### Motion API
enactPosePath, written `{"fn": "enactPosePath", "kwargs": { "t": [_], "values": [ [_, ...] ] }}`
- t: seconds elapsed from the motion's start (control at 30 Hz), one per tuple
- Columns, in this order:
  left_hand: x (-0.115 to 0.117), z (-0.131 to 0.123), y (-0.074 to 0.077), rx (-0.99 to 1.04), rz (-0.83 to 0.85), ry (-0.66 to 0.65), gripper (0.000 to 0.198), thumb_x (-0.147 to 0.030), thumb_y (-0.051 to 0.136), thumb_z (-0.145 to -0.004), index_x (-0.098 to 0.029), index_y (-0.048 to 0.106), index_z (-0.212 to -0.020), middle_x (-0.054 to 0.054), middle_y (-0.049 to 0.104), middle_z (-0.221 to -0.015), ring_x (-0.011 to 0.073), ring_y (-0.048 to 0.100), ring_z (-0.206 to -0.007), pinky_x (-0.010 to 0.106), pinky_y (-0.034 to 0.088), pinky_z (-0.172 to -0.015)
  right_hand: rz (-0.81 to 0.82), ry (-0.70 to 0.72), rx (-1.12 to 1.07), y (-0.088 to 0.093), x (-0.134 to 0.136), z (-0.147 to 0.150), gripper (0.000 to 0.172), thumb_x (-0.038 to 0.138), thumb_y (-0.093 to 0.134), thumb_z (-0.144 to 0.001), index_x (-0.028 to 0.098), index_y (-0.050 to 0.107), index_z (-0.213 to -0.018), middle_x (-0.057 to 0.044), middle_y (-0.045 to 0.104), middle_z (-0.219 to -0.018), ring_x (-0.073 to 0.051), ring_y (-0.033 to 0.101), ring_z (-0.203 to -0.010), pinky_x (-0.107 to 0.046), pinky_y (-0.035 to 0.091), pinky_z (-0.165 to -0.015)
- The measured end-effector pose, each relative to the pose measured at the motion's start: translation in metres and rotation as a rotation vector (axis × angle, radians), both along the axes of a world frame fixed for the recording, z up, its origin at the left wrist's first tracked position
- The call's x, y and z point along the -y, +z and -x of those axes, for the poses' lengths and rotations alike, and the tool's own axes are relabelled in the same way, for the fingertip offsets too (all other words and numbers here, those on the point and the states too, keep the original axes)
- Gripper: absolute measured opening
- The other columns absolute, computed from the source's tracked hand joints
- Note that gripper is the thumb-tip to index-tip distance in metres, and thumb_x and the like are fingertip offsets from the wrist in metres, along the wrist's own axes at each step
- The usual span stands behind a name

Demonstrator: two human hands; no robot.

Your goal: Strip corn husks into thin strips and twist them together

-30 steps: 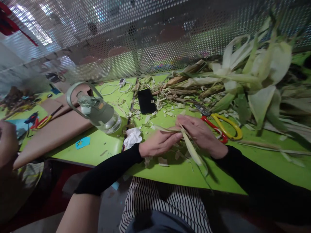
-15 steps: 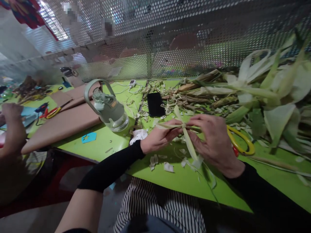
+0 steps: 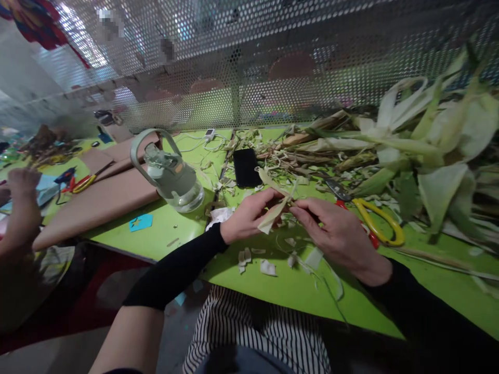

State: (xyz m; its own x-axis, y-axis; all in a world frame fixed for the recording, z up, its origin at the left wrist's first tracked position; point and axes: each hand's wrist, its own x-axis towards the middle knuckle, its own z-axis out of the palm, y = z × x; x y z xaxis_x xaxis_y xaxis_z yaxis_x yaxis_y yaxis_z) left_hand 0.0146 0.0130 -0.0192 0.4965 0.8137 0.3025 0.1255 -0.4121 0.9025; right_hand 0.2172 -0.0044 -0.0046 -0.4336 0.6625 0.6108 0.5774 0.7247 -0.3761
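Observation:
Between both hands is a pale green corn husk piece [image 3: 273,214], its strips crossing at a small knot-like middle. My left hand [image 3: 251,215] pinches it from the left, with one strip hanging down over the fingers and another pointing up toward the phone. Thumb and fingertips of my right hand [image 3: 337,231] close on its right end, near the middle; the exact grip is partly hidden. Beside the right hand lie scissors with yellow and red handles [image 3: 384,224], blades pointing away. Husk scraps [image 3: 268,268] are scattered on the green table [image 3: 234,283] below the hands.
A black phone [image 3: 246,168] lies beyond my hands. A water bottle [image 3: 171,176] stands at left, beside brown folded material [image 3: 101,208]. Corn husks [image 3: 440,150] are heaped at right, against a perforated metal screen [image 3: 218,62]. Another person's arm [image 3: 19,213] rests at far left.
The husk piece has turned between my fingers, so its long lower strip now hangs over my left hand. My right hand has drawn slightly down and right, uncovering more of the scissors.

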Motion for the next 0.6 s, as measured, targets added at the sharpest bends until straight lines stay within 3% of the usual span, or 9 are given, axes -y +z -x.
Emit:
{"fn": "enactPosePath", "kwargs": {
  "t": [0.13, 0.23, 0.33, 0.4, 0.5, 0.6],
  "values": [
    [-0.006, 0.002, -0.001, 0.007, -0.024, 0.048, 0.049, -0.062, 0.051, -0.098, -0.015, 0.062, -0.099, 0.007, 0.067, -0.088, 0.0148, 0.063, -0.078, 0.029, 0.053, -0.075, 0.005, -0.004, -0.016, 0.000, -0.004, -0.003, 0.021, 0.033, 0.052, -0.104, 0.024, 0.065, -0.090, -0.004, 0.070, -0.077, -0.021, 0.065, -0.067, -0.035, 0.047, -0.063],
    [-0.010, 0.001, -0.003, 0.065, 0.050, -0.031, 0.055, -0.068, 0.053, -0.095, -0.014, 0.063, -0.094, 0.004, 0.064, -0.084, 0.0123, 0.061, -0.072, 0.026, 0.053, -0.069, -0.009, -0.020, -0.017, -0.001, -0.006, -0.004, 0.020, 0.034, 0.053, -0.104, 0.025, 0.065, -0.091, -0.005, 0.070, -0.079, -0.024, 0.066, -0.071, -0.038, 0.049, -0.066],
    [-0.011, -0.001, -0.004, 0.174, 0.147, -0.036, 0.056, -0.070, 0.058, -0.091, -0.014, 0.063, -0.099, 0.000, 0.061, -0.079, 0.0085, 0.060, -0.063, 0.023, 0.051, -0.061, -0.124, -0.117, -0.026, -0.001, -0.008, -0.006, 0.011, 0.034, 0.059, -0.101, 0.027, 0.066, -0.106, -0.009, 0.073, -0.094, -0.031, 0.069, -0.088, -0.046, 0.053, -0.077],
    [-0.010, -0.003, -0.004, 0.245, 0.191, 0.013, 0.056, -0.069, 0.064, -0.088, -0.015, 0.061, -0.101, -0.001, 0.061, -0.078, 0.0080, 0.061, -0.061, 0.023, 0.052, -0.061, -0.232, -0.159, -0.026, 0.000, -0.008, -0.007, 0.021, 0.031, 0.065, -0.098, 0.028, 0.063, -0.119, -0.013, 0.073, -0.107, -0.036, 0.068, -0.103, -0.051, 0.053, -0.086],
    [-0.005, -0.004, -0.001, 0.275, 0.231, 0.059, 0.055, -0.068, 0.070, -0.084, -0.016, 0.057, -0.098, 0.000, 0.063, -0.081, 0.0092, 0.064, -0.063, 0.023, 0.054, -0.062, -0.335, -0.016, 0.020, 0.002, -0.005, -0.008, 0.034, 0.023, 0.069, -0.095, 0.031, 0.061, -0.127, -0.011, 0.073, -0.110, -0.033, 0.070, -0.101, -0.048, 0.055, -0.083],
    [-0.001, -0.005, 0.002, 0.226, 0.214, 0.058, 0.052, -0.066, 0.071, -0.084, -0.016, 0.057, -0.095, 0.000, 0.063, -0.079, 0.0098, 0.064, -0.064, 0.023, 0.052, -0.062, -0.315, 0.140, 0.044, 0.002, -0.003, -0.007, 0.028, 0.019, 0.065, -0.097, 0.030, 0.065, -0.123, -0.007, 0.076, -0.104, -0.027, 0.072, -0.091, -0.041, 0.056, -0.076]
  ]
}}
